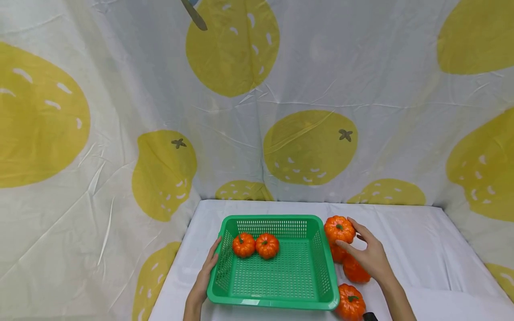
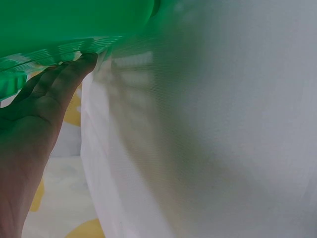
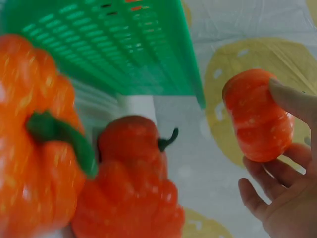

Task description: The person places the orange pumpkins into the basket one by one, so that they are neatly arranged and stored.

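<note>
A green plastic basket (image 1: 277, 272) stands on the white table, with one small orange pumpkin (image 1: 243, 245) and another pumpkin (image 1: 267, 246) against each other in its far left part. Along the basket's left wall lies my left hand (image 1: 203, 276); in the left wrist view its fingers (image 2: 64, 84) look straight and touch the side. My right hand (image 1: 371, 254) holds a pumpkin (image 3: 257, 115) between thumb and fingers, raised beside the basket's right rim. Below it sit a partly hidden pumpkin (image 1: 337, 253) and a further pumpkin (image 1: 355, 269).
Nearer the front, a pumpkin (image 1: 350, 303) with a green stem sits against the basket's right front corner. A small black object (image 1: 369, 316) shows at the bottom edge. Lemon-printed cloth (image 1: 241, 147) hangs behind and beside the white table (image 1: 413, 249).
</note>
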Demonstrator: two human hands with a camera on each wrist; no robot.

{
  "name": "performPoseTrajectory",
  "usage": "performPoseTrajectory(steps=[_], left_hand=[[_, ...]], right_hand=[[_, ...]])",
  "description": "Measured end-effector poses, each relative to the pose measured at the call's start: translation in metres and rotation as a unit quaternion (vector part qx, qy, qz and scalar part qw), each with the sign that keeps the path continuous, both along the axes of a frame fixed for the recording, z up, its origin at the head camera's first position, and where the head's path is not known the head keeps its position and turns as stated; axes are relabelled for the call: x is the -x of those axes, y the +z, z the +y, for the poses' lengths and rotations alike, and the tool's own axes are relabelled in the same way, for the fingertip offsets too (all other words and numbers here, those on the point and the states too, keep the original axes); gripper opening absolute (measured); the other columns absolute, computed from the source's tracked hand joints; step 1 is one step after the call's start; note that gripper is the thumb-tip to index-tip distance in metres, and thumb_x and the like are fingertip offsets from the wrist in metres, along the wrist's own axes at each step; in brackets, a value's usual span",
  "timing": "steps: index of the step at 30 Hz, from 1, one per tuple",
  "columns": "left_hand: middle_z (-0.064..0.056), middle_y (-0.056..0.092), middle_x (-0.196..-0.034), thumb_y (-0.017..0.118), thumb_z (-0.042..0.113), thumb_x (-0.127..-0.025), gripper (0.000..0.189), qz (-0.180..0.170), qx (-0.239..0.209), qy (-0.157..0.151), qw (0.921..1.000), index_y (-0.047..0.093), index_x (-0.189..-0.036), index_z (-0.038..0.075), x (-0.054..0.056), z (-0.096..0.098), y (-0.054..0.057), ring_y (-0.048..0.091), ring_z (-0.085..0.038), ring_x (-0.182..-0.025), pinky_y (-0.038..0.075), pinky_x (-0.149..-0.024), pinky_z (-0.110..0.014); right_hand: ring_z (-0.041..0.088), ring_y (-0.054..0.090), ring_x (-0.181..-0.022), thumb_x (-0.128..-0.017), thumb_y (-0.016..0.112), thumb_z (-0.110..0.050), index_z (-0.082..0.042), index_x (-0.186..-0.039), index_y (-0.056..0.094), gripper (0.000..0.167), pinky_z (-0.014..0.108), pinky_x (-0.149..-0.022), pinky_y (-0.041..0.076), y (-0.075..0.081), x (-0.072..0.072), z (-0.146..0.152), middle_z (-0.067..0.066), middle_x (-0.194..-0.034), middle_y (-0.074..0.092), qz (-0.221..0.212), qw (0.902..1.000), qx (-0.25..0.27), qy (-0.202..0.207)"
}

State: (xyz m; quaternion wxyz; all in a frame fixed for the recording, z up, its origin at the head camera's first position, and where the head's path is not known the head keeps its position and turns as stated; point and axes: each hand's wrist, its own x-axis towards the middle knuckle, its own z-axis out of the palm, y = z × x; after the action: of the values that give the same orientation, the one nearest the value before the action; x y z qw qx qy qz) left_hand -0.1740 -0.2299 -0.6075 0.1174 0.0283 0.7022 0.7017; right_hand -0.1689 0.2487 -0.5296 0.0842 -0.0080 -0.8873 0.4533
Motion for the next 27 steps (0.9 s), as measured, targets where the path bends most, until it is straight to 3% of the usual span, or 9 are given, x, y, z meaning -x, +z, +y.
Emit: performPoseTrajectory(steps=[3, 13, 23, 27], left_hand=[[-0.004, 0.000, -0.177, 0.027, 0.045, -0.113, 0.054, 0.001, 0.002, 0.000, 1.0000, 0.019, -0.166, 0.036, 0.000, 0.000, 0.000, -0.007, -0.037, -0.162, -0.008, -0.122, -0.074], [-0.004, 0.001, -0.177, 0.027, 0.046, -0.112, 0.054, 0.000, 0.009, 0.007, 0.9999, 0.019, -0.165, 0.038, 0.001, 0.001, 0.000, -0.007, -0.038, -0.162, -0.007, -0.121, -0.075], [-0.003, 0.002, -0.177, 0.027, 0.046, -0.112, 0.053, 0.001, 0.012, 0.013, 0.9998, 0.020, -0.165, 0.039, 0.000, 0.001, 0.000, -0.007, -0.038, -0.162, -0.007, -0.121, -0.075], [-0.004, 0.001, -0.177, 0.027, 0.046, -0.113, 0.053, 0.001, 0.010, 0.009, 0.9999, 0.020, -0.165, 0.039, 0.000, 0.001, 0.000, -0.007, -0.038, -0.162, -0.007, -0.122, -0.075]], right_hand=[[0.037, 0.053, -0.129, -0.093, 0.079, -0.038, -0.011, -0.158, 0.044, 0.079, 0.053, -0.102, 0.045, 0.001, 0.006, -0.011, 0.018, -0.153, 0.053, 0.012, 0.9998, 0.000, 0.012], [0.050, 0.049, -0.135, -0.093, 0.078, -0.043, -0.015, -0.159, 0.043, 0.080, 0.069, -0.104, 0.047, 0.004, 0.017, -0.037, 0.021, -0.161, 0.044, -0.020, 0.9979, 0.037, 0.050], [0.043, 0.055, -0.128, -0.091, 0.079, -0.043, -0.014, -0.158, 0.045, 0.080, 0.056, -0.100, 0.051, 0.004, 0.024, -0.054, 0.020, -0.158, 0.048, -0.011, 0.9973, 0.028, 0.066], [0.041, 0.057, -0.129, -0.090, 0.081, -0.039, -0.012, -0.155, 0.048, 0.078, 0.056, -0.103, 0.050, 0.003, 0.028, -0.060, 0.020, -0.156, 0.051, 0.004, 0.9971, 0.026, 0.071]])
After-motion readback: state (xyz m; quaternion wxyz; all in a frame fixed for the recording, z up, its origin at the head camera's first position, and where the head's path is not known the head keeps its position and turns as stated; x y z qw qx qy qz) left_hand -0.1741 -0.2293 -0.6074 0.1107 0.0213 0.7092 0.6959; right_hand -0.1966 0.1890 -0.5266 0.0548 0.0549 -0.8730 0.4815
